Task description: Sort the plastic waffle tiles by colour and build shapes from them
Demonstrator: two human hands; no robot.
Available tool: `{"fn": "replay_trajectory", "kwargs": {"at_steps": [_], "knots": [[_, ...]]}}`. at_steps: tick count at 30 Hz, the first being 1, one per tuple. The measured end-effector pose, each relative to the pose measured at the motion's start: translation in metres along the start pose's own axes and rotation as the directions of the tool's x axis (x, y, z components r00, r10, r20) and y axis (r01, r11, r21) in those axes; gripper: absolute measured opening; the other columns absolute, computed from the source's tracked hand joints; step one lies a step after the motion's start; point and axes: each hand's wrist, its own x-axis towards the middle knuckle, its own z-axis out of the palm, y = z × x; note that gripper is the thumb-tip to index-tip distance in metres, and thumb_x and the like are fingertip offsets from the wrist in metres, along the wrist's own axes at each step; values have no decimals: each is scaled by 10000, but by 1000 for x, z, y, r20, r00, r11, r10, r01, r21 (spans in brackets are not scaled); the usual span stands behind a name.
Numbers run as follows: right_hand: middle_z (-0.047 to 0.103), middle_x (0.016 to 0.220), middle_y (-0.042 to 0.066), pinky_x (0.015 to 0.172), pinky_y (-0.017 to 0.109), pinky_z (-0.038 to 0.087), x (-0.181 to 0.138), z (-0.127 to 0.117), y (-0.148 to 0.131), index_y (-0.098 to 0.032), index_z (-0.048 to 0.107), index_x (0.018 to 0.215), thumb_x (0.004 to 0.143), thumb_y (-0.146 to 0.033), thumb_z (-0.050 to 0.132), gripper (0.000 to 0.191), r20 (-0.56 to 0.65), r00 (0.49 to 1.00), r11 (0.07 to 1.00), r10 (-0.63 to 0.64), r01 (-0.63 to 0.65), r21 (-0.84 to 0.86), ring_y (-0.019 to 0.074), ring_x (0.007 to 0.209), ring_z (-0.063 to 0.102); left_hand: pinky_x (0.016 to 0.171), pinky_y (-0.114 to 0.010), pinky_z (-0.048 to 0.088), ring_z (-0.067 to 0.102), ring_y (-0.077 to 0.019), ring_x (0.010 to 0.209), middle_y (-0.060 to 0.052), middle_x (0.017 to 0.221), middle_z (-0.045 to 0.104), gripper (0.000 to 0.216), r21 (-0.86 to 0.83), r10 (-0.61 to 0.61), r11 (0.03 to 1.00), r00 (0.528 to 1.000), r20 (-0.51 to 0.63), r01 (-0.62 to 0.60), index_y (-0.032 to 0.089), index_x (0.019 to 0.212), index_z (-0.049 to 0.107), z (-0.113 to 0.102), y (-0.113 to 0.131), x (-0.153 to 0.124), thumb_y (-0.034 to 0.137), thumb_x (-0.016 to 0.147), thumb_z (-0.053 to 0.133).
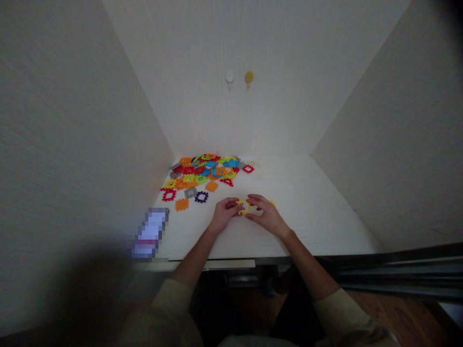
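Near heaped notched tiles (200,179) and a pixelated phone (150,233), the left hand (223,214) pinches a yellow tile (244,208), while the right hand (270,218), grip unclear, partly hides another yellow piece (272,203)

The light is dim, with a dark blur (94,284) lower left.

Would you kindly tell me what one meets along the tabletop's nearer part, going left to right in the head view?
Pixelated phone-like screen, nearest orange piece, dark blue frame piece, left hand, yellow printed piece, right hand.
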Motion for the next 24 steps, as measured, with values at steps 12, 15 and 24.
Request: {"fn": "replay_trajectory", "kwargs": {"at_steps": [12,15,24], "knots": [[603,1162,66,959,397,444,-5,-12,7,-234,619,1050,715,-251,695,344,-1,996,988,-87,86,-129,204,1077,563,760,-334,569,627,-197,947,-106,1148,598,640,404,136,882,950,279,-245,184,1166,553,0,8,-12,200,578,805],[614,1150,67,957,400,439,-8,-15,11,-235,601,1096,712,-262,699,397,1,996,986,-88,87,-144,210,1072,562,759,-316,565,610,-191,977,-105,1222,538,465,512,222,762,903,367,-396,189,1090,608,2,11,-11,204,647,747],[543,1286,97,1022,450,388,-33,-55,55,-240,464,1314,695,-382,714,683,-84,995,950,47,-71,-304,254,1185,499,816,-336,501,603,-213,968,-81,1130,626,518,723,260,544,905,336,-425,202,1160,583,18,9,8,322,678,730]]}}
